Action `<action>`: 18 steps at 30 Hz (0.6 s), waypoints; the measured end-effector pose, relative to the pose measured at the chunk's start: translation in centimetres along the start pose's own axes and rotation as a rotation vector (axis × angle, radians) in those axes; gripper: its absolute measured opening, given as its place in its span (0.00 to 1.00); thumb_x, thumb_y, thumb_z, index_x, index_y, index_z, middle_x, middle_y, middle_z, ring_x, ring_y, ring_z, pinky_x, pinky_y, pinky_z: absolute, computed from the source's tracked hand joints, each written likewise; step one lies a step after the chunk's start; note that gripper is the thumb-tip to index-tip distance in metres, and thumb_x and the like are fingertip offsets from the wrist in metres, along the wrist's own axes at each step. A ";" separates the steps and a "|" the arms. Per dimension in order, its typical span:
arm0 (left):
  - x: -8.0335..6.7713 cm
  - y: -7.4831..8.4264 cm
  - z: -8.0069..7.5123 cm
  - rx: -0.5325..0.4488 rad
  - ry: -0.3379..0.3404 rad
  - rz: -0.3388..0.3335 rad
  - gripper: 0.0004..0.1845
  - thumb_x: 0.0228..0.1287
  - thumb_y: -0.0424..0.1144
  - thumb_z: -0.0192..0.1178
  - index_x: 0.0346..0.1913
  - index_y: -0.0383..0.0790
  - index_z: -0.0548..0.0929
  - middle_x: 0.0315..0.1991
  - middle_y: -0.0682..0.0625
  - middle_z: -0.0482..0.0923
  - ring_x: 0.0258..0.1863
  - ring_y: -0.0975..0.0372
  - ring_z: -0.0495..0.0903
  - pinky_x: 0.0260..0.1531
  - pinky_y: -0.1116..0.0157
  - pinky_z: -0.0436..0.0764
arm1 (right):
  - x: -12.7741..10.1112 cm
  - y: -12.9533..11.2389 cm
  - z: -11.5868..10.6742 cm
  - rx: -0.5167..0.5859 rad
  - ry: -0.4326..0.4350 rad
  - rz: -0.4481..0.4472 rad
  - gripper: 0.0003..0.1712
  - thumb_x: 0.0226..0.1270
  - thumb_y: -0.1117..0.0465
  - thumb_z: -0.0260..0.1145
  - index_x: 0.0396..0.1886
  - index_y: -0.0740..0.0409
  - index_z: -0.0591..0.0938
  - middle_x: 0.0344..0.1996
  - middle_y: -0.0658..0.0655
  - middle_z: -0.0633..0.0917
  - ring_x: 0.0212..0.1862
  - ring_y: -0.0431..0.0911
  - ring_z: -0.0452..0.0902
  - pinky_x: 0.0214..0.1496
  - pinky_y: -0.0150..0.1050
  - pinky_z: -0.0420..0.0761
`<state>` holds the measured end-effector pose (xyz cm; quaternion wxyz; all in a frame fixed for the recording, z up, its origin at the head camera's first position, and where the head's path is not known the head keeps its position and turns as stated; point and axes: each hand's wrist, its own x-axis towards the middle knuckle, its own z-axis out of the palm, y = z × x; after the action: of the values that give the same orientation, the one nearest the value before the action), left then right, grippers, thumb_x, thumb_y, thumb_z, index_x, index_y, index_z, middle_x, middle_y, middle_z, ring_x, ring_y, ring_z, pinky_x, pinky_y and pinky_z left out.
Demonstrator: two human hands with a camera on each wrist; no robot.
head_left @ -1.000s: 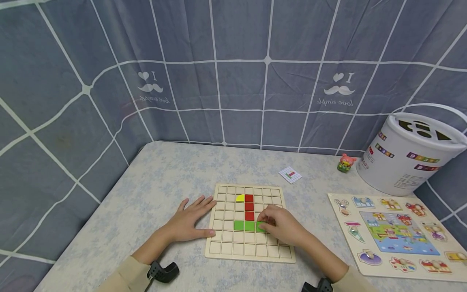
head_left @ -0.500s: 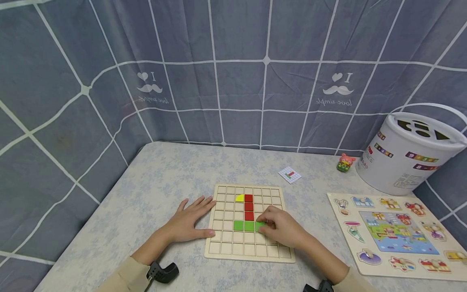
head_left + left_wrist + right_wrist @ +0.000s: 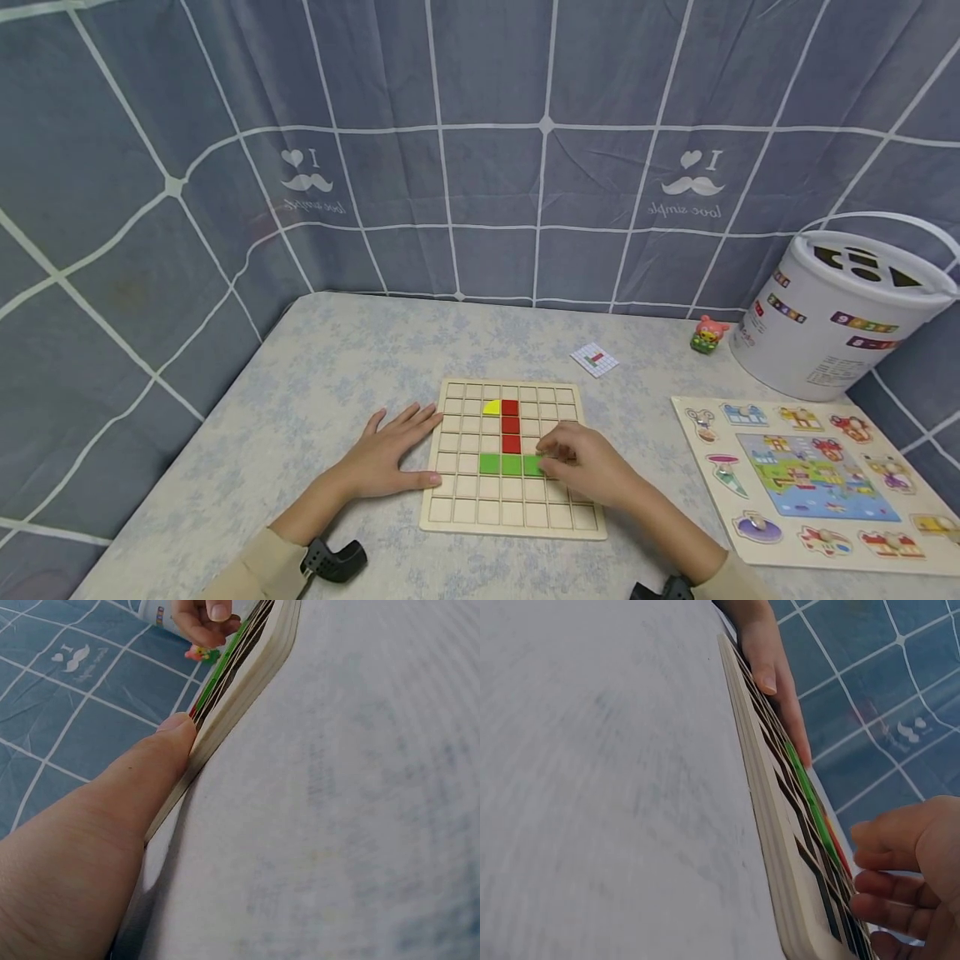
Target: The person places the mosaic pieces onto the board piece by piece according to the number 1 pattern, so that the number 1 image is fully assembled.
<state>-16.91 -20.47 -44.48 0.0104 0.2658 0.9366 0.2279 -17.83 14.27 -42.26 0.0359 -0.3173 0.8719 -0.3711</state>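
A light wooden grid board [image 3: 468, 508] lies on the table in the head view. Three red square tiles [image 3: 511, 425] form a column in it, with a yellow quarter-round tile [image 3: 492, 407] left of the top one. Below runs a row of three green square tiles [image 3: 512, 465]. My left hand [image 3: 393, 454] lies flat beside the board, thumb and fingertips at its left edge. My right hand [image 3: 585, 465] hovers by the right-hand green tile, covering part of the board. In the right wrist view its loosely bent fingers [image 3: 892, 896] hold nothing and stand apart from the green tiles.
A small pattern card [image 3: 595, 360] lies behind the board. To the right are a picture puzzle board [image 3: 723, 521] with knobbed pieces, a small pink-and-green figurine [image 3: 708, 335] and a white bucket [image 3: 795, 333] with a slotted lid. A blue checked curtain [image 3: 495, 183] hangs behind.
My right hand has let go of the right-hand green tile and drawn slightly to the right, so more of that tile shows. My left hand stays in place.
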 end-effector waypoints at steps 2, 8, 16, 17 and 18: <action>-0.3 -0.1 -0.1 0.008 -0.003 -0.016 0.49 0.58 0.69 0.59 0.77 0.48 0.59 0.76 0.49 0.53 0.75 0.50 0.48 0.66 0.37 0.38 | 0.0 0.2 -0.1 0.006 0.003 0.002 0.08 0.67 0.60 0.67 0.43 0.56 0.85 0.36 0.44 0.79 0.34 0.36 0.72 0.35 0.34 0.76; -1.3 -0.4 -0.5 -0.002 -0.005 -0.053 0.49 0.58 0.68 0.60 0.77 0.48 0.58 0.76 0.49 0.53 0.75 0.49 0.48 0.66 0.36 0.38 | -0.1 1.3 -1.2 0.009 0.037 -0.005 0.08 0.69 0.60 0.66 0.43 0.57 0.85 0.35 0.44 0.79 0.35 0.37 0.73 0.34 0.34 0.76; -0.9 -0.8 -2.2 -0.011 -0.089 -0.030 0.49 0.59 0.69 0.59 0.77 0.46 0.57 0.77 0.46 0.51 0.75 0.48 0.48 0.65 0.34 0.41 | -1.8 3.8 -4.0 -0.082 0.180 0.043 0.06 0.67 0.61 0.67 0.41 0.57 0.85 0.35 0.43 0.81 0.35 0.37 0.74 0.35 0.36 0.75; -0.8 -0.9 -2.6 -0.001 -0.102 -0.033 0.50 0.58 0.69 0.58 0.77 0.46 0.58 0.76 0.45 0.51 0.75 0.48 0.49 0.65 0.34 0.42 | -2.0 4.0 -4.4 -0.107 0.190 0.040 0.07 0.67 0.61 0.67 0.42 0.58 0.85 0.36 0.45 0.82 0.37 0.38 0.75 0.36 0.37 0.76; -0.7 -1.1 -3.1 0.012 -0.115 -0.039 0.50 0.58 0.69 0.59 0.77 0.45 0.58 0.76 0.44 0.52 0.75 0.47 0.49 0.65 0.34 0.43 | -2.2 4.2 -4.9 -0.132 0.192 0.045 0.09 0.67 0.60 0.67 0.44 0.58 0.85 0.37 0.46 0.83 0.38 0.40 0.76 0.38 0.39 0.77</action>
<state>-17.25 -22.94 -42.21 0.0669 0.2602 0.9408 0.2066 -19.73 20.82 -41.87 -0.0606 -0.2623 0.9009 -0.3405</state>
